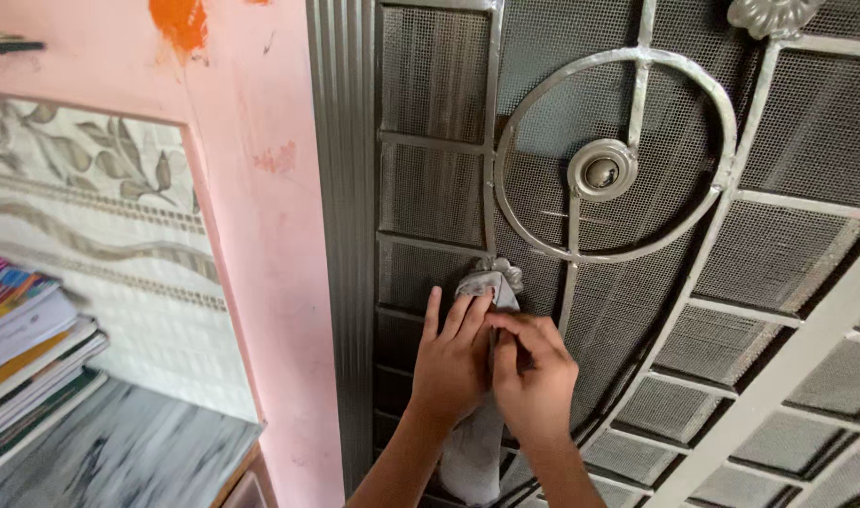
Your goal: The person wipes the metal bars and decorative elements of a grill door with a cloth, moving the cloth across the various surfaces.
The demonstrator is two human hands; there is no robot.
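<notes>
grey cloth (472,452) mostly hidden behind left hand (453,362), right hand (533,376); fingers pinching it against grille (637,282).

Soft, even daylight, moderately bright, no hard shadows. The pink wall (260,235) is evenly lit, with a slightly brighter band near the top. The metal grille (637,141) shows mild sheen on its silver bars; the mesh behind reads dark and low in contrast. Faint shadow under the hands (491,362) and cloth (477,452). Books (25,348) at the left edge are soft, slightly smeared. The camera is tilted, so lines run skewed, with some wide-angle stretch at the corners. Overall a little soft and compressed, fine mesh detail muddy.
</notes>
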